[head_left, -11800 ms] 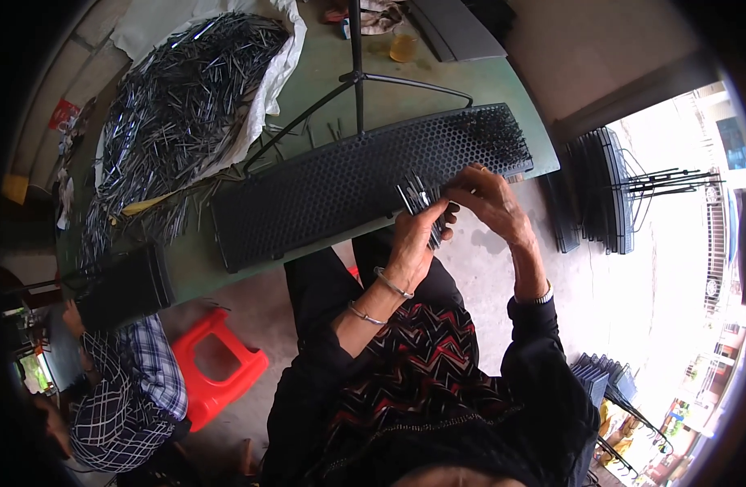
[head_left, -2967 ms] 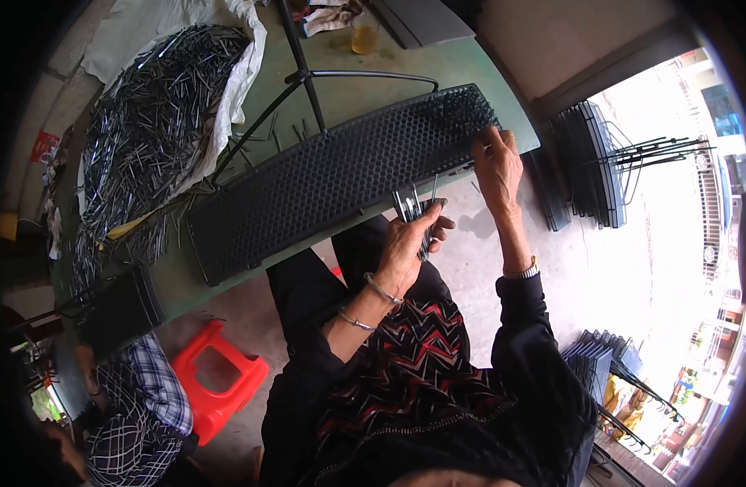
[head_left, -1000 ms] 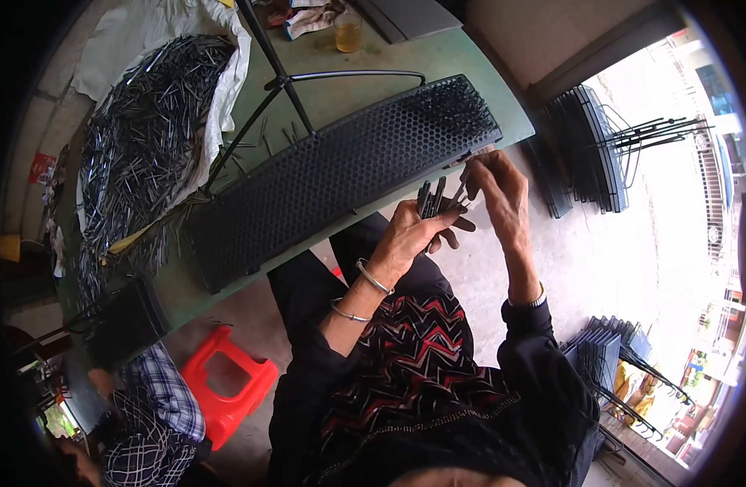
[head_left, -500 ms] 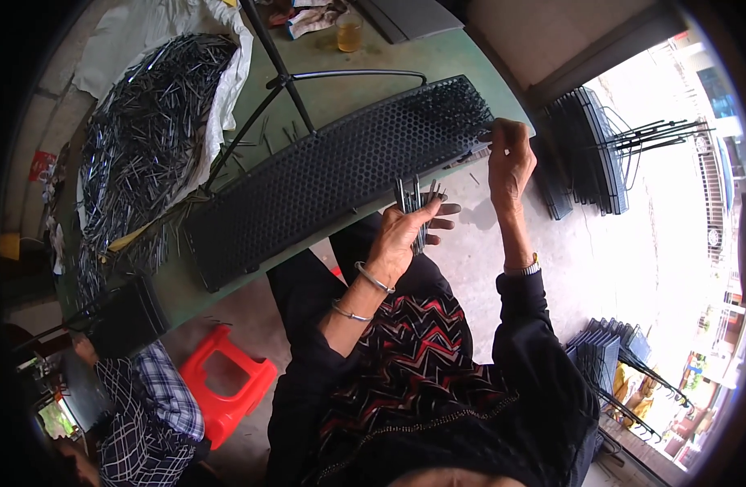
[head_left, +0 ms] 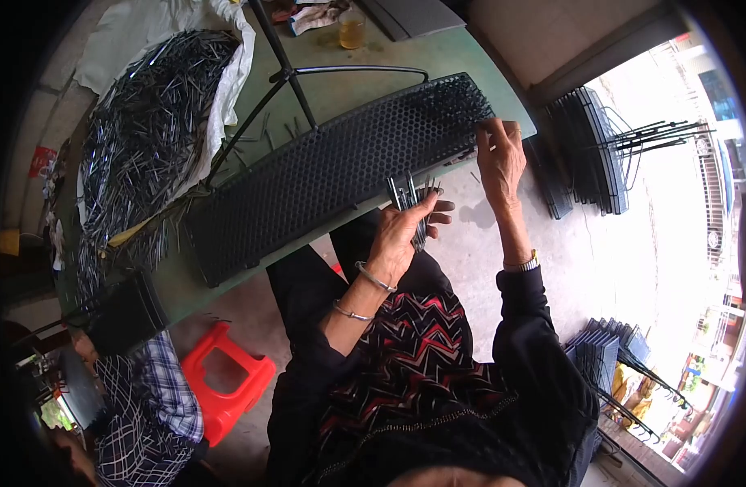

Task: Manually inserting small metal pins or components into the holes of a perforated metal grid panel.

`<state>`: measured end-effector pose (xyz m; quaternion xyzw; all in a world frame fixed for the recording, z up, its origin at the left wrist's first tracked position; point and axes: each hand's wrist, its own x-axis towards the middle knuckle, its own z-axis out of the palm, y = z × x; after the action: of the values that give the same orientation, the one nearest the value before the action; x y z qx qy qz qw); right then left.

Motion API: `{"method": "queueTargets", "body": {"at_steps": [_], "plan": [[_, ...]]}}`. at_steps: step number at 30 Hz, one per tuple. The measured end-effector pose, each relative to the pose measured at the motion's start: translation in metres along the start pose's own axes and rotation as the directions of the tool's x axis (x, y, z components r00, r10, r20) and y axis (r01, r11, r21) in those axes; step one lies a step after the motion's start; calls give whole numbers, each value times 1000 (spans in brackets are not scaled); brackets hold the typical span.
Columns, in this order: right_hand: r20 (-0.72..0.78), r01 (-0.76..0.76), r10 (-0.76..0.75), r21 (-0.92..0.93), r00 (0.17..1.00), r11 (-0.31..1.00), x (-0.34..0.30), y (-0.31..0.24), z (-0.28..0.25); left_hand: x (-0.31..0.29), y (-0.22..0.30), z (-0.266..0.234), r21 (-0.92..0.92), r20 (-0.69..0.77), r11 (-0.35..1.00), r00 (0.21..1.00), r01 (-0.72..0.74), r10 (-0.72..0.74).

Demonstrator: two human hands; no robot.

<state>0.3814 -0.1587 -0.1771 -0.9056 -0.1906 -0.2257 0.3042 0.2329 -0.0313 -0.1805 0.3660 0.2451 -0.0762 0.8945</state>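
A long black perforated panel (head_left: pixel 308 174), full of small round holes, lies aslant on the green table, with a thin black metal frame (head_left: pixel 288 75) standing at its far side. At its right end, many holes have dark strip ends sticking out. My left hand (head_left: pixel 399 235), just off the panel's near edge, is closed on a bundle of thin dark strips (head_left: pixel 411 195) that point upward. My right hand (head_left: pixel 501 162) is pinched at the panel's right end, its fingertips close to the near corner; whatever they hold is too small to make out.
A white sack (head_left: pixel 243 53) spilling over with loose dark strips (head_left: pixel 158 114) takes up the table's left side. A glass of amber liquid (head_left: pixel 352 32) stands at the back. Below left are a red stool (head_left: pixel 227 381) and another person's checked sleeve (head_left: pixel 174 377). Stacked black panels (head_left: pixel 588 154) stand right.
My right hand has shifted slightly left and nearer along the panel's end. The left hand keeps its bundle almost in place, with the strips tilted a little differently.
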Motion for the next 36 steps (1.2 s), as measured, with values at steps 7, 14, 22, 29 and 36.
{"method": "queueTargets", "body": {"at_steps": [7, 14, 22, 29, 36], "plan": [[128, -3, 22, -147, 992, 989, 1, -5, -6, -3, 1, 3, -13, -29, 1000, 1000, 2, -3], [585, -364, 104, 348, 805, 864, -15, -28, -42, -3, 2, 3, 3, -23, 1000, 999, -26, 26], [717, -474, 93, 352, 690, 807, -27, -35, -52, -3, -4, 10, -33, -102, 999, 995, -26, 22], [-45, -70, 81, 213, 996, 975, 3, -5, -29, 1, 0, 4, -119, -101, 993, 994, 23, -35], [-11, -26, 28, 98, 1000, 995, 5, 12, -4, 3, -7, 3, -139, -72, 990, 996, 35, -45]]}}
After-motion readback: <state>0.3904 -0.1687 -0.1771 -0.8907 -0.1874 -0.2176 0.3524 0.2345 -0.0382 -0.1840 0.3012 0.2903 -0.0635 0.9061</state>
